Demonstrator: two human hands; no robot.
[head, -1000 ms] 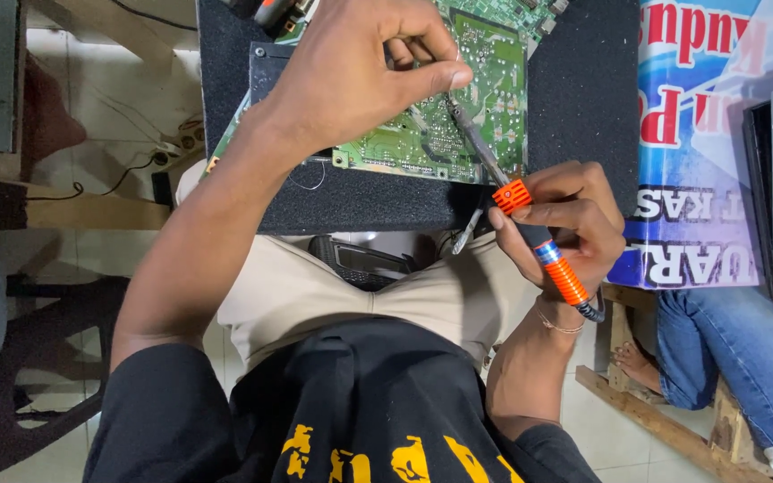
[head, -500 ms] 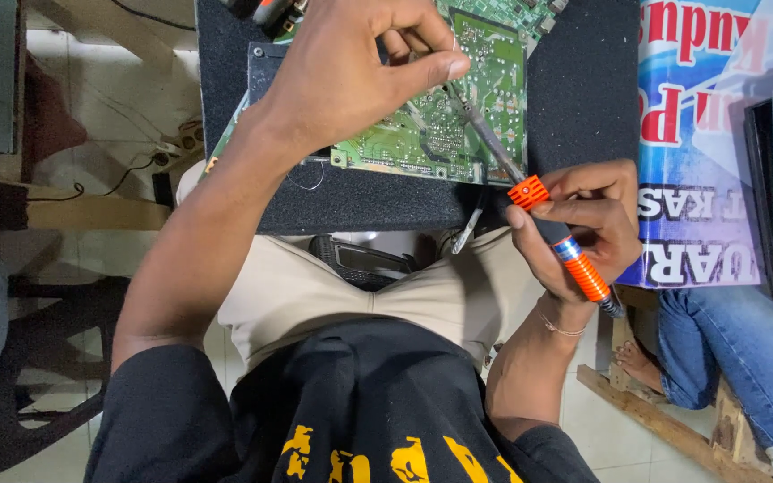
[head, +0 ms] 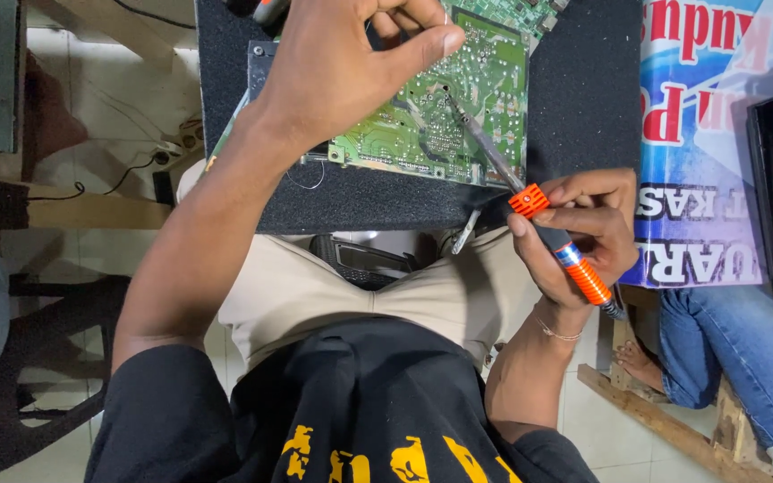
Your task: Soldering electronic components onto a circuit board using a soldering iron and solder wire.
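The right hand (head: 583, 228) grips an orange soldering iron (head: 552, 241), fingers closed around its handle; the metal tip reaches onto the green circuit board (head: 458, 98). The board lies on a black mat (head: 583, 98), near the mat's front edge. The left hand (head: 342, 72) rests on the board, fingers curled; whether they pinch something, I cannot tell.

Black foam-topped bench (head: 583, 116), rough speckled surface, front edge just above person's lap. Green circuit board (head: 458, 107) lies flat on it, solder side up, near middle. Dark metal frame corner (head: 259, 67) sticks out from under board at left. Small metal piece (head: 467, 231) hangs over front edge.
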